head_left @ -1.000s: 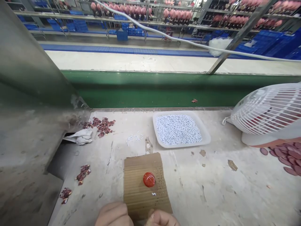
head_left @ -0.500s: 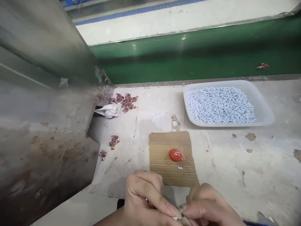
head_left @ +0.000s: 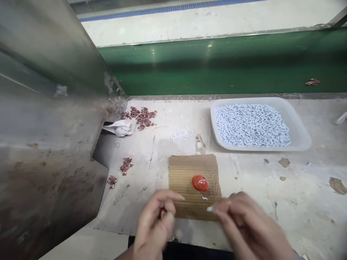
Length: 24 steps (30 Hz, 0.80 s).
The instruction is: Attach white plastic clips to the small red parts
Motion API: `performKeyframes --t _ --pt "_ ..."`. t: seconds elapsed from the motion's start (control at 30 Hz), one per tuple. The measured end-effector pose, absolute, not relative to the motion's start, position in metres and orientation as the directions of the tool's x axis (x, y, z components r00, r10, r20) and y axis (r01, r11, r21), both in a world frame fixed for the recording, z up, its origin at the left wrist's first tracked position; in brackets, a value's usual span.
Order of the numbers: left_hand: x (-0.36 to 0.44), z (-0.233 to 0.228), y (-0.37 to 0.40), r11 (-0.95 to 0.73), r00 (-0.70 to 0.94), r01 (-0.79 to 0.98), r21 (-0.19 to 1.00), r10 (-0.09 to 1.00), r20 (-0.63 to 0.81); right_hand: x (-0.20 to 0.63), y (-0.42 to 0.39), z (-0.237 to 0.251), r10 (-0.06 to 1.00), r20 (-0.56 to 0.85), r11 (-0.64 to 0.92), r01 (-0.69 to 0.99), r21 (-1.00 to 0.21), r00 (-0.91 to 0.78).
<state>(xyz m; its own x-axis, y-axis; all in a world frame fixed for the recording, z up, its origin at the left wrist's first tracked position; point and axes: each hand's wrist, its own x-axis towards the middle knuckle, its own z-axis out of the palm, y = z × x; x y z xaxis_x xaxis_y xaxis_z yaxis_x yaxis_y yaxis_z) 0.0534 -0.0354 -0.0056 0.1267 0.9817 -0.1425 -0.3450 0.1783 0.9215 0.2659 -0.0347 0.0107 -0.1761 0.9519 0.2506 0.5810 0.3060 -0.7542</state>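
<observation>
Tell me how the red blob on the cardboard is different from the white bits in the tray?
The red blob is one glossy round dome; the white bits are many tiny pale pieces. The red blob sits alone on the flat cardboard; the white bits are heaped in a pale tray. Both rest on the same worktable.

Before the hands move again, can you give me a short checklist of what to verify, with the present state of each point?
1. Red blob rests on the cardboard piece: ok.
2. Right hand holds a small white piece at its fingertips: ok.
3. Left hand holds a part: cannot tell, fingers curled and blurred.
4. Tray has white pieces in it: ok.
5. Bench free of scraps: not ok, red scraps lie at the back left.
</observation>
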Motion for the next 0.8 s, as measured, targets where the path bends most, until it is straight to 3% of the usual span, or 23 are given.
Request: performKeyframes --t 0.1,0.23,0.4,0.57,0.67,0.8 --pt "0.026 -0.001 -0.029 0.360 0.047 -0.134 0.924 0.933 -0.356 0.293 -0.010 0.004 0.899 0.283 0.431 0.789 -0.437 -0.335" --pt "0.003 -0.002 -0.021 0.441 0.030 0.062 0.895 0.896 -0.443 0.299 -0.001 0.000 0.870 0.231 0.490 0.815 -0.310 -0.436" --pt "-0.004 -0.006 -0.019 0.399 0.050 -0.053 0.915 0.917 -0.396 0.297 -0.002 0.002 0.829 0.116 0.558 0.795 -0.236 -0.547" --pt "-0.003 -0.003 -0.015 0.429 0.102 -0.276 0.860 0.903 -0.418 0.299 0.001 0.009 0.838 0.215 0.539 0.823 -0.180 -0.502" --pt "0.006 0.003 -0.013 0.409 0.117 -0.400 0.820 0.911 -0.396 0.292 -0.005 0.016 0.873 0.235 0.485 0.808 -0.333 -0.427" --pt "0.028 0.016 -0.013 0.329 0.192 -0.584 0.742 0.944 -0.268 0.260 -0.025 0.036 0.967 0.149 0.242 0.559 -0.793 -0.208"
